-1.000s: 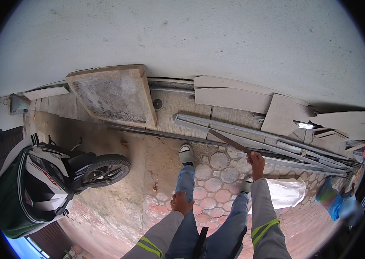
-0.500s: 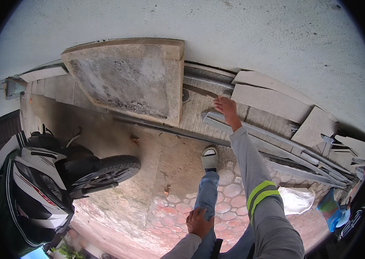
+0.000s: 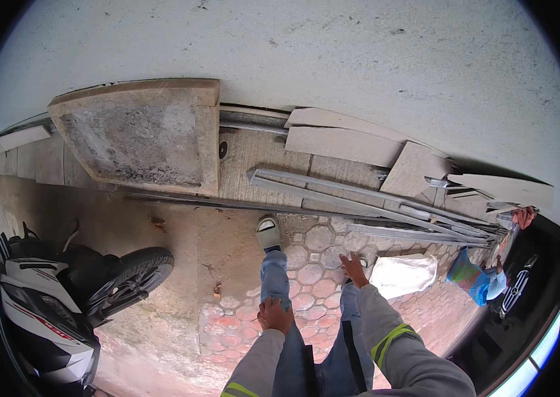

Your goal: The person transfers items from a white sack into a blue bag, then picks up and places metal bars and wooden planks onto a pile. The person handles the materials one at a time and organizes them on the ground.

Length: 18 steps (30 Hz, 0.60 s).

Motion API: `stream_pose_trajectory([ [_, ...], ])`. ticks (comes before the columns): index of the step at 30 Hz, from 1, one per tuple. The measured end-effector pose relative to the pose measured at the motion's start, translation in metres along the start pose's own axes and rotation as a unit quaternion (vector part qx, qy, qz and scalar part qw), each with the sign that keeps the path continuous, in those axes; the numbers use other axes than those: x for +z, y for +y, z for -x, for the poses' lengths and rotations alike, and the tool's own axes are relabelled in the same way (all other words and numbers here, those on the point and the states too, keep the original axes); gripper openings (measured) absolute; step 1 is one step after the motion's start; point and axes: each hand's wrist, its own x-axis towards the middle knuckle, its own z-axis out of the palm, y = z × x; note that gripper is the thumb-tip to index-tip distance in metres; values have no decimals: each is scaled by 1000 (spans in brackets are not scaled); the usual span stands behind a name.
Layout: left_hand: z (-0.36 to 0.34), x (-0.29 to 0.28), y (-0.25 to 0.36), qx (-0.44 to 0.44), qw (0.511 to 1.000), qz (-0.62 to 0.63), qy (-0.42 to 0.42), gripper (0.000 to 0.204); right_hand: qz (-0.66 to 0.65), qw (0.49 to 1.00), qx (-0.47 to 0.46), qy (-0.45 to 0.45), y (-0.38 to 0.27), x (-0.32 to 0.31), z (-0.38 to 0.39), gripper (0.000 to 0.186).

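Note:
My left hand [image 3: 275, 315] rests on my left knee, its fingers laid over the jeans [image 3: 273, 278]. My right hand [image 3: 354, 270] hangs over the paving beside my right foot, fingers apart and nothing visible in it. Nearest to it is a white sack [image 3: 404, 274] lying on the ground. Beyond the hands, long grey metal channels [image 3: 366, 200] lie slantwise along the ledge by the wall. A heavy square slab with a raised rim [image 3: 134, 135] leans on the wall at the left, with a small black disc [image 3: 223, 150] at its right edge.
Broken grey boards [image 3: 346, 145] lean along the wall. A motorcycle [image 3: 61, 304] stands at the left, its front wheel [image 3: 135, 281] turned toward me. At the far right are a blue and green bag [image 3: 468, 278], a person's arm [image 3: 499, 263] and a dark car [image 3: 515, 291].
My right hand has left the brown strip beside the slab and drawn back toward my right leg. The strip no longer shows. My view has shifted right; my left hand stays on the knee.

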Motion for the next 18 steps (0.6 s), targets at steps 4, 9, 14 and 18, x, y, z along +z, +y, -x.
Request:
stream_pose_trajectory([
  [4, 3, 6, 0, 3, 999, -30, -30, 49, -113, 991, 74, -11, 55, -38, 91, 53],
  [9, 8, 18, 3, 8, 995, -98, -35, 52, -276, 956, 54, -87, 70, -29, 188, 52],
  [14, 10, 30, 8, 26, 982, -180, -59, 57, -304, 939, -50, -155, 92, 9, 277, 41],
  [18, 26, 35, -3, 74, 981, -161, -78, 78, -318, 925, -163, -133, 147, 11, 330, 42],
])
